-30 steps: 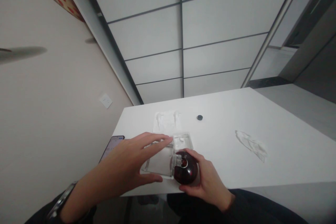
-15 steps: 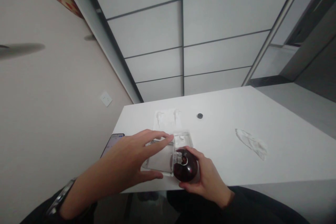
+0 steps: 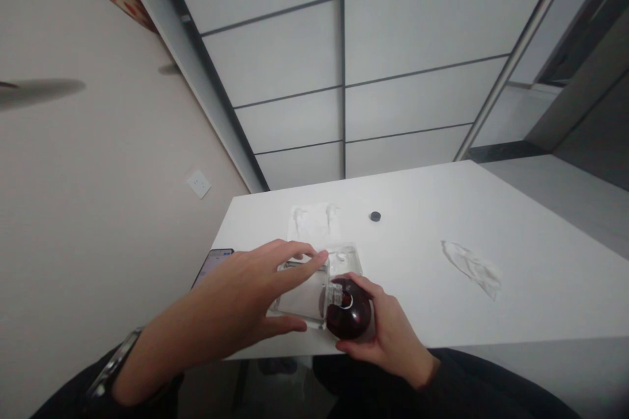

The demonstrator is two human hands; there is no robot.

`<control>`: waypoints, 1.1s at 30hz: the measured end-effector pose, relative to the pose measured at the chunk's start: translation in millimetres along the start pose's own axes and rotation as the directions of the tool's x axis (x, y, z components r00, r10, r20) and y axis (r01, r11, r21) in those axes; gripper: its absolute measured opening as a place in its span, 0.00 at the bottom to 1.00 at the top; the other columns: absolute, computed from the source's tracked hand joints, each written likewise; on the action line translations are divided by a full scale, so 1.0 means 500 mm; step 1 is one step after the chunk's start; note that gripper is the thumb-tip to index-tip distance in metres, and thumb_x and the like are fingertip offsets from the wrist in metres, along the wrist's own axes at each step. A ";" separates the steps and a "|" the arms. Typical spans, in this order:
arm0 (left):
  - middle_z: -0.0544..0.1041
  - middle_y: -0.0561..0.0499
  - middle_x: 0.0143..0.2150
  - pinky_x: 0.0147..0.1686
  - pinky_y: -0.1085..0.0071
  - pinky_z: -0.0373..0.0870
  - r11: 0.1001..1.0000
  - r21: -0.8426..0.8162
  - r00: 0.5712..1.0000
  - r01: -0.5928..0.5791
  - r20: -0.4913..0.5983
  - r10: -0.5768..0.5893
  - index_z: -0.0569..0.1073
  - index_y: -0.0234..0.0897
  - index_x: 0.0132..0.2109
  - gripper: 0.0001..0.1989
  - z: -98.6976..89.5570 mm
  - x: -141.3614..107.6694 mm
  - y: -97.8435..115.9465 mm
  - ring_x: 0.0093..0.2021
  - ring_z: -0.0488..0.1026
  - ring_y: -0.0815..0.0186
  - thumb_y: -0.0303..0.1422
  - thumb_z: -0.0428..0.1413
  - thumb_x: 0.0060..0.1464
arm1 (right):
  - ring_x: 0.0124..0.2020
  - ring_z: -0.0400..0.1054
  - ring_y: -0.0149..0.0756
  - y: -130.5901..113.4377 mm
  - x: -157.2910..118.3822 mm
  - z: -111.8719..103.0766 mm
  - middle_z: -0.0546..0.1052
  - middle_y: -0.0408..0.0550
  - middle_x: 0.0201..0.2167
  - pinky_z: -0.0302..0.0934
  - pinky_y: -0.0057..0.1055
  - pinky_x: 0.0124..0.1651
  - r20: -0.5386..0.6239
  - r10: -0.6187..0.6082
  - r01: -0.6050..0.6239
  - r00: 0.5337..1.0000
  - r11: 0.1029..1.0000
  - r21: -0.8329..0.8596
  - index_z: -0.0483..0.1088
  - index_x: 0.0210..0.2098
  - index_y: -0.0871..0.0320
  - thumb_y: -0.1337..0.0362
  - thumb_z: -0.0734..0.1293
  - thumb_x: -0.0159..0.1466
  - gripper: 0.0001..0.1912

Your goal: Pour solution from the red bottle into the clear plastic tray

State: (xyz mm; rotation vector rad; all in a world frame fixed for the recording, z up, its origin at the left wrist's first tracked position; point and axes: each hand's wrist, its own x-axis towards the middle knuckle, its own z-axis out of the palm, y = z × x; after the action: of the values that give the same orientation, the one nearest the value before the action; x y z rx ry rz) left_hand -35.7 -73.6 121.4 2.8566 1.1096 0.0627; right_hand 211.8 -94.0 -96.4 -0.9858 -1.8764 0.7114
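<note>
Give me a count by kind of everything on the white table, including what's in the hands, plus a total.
White tissues: 2
Clear plastic trays: 2
Dark red round bottle, held in right hand: 1
Phone: 1
Small black disc: 1
Total: 7

From my end the feed looks soft and fairly bright, and the light seems to come from above, off the pale ceiling panels (image 3: 344,78). The white worktop (image 3: 417,249) sits close to washing out, with only faint, diffuse shadows near the left hand (image 3: 240,294) and right hand (image 3: 390,324). The dark red bottle (image 3: 348,309) carries a small hard glint, the only real glare I see. The wall (image 3: 98,222) looks dimmer, and a dark streak (image 3: 34,91) on it is blurred. Straight lines lean and stretch toward the frame edges, and fine detail stays slightly soft throughout
</note>
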 end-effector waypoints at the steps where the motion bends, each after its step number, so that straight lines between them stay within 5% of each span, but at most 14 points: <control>1: 0.75 0.40 0.66 0.54 0.54 0.81 1.000 0.002 1.000 -0.001 0.001 0.001 0.66 0.45 0.71 0.42 0.000 0.000 0.000 0.61 0.77 0.46 0.36 0.74 0.53 | 0.60 0.76 0.59 0.000 0.000 0.000 0.78 0.64 0.61 0.73 0.51 0.61 -0.001 0.001 -0.001 1.000 1.000 -0.002 0.61 0.67 0.57 0.48 0.80 0.56 0.48; 33: 0.77 0.37 0.64 0.50 0.48 0.84 0.991 0.133 0.996 -0.019 0.092 0.007 0.67 0.40 0.69 0.39 -0.029 0.014 0.022 0.57 0.80 0.44 0.36 0.73 0.55 | 0.60 0.77 0.58 -0.005 0.005 0.000 0.79 0.62 0.60 0.74 0.50 0.60 -0.034 -0.054 0.055 0.998 0.999 0.002 0.59 0.68 0.55 0.48 0.80 0.57 0.47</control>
State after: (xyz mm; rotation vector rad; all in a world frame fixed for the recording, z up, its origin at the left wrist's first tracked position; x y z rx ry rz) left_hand -24.3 -76.2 137.0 2.9497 1.1179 -0.1464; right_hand 210.3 -93.0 -93.3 -0.9359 -1.8651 0.6607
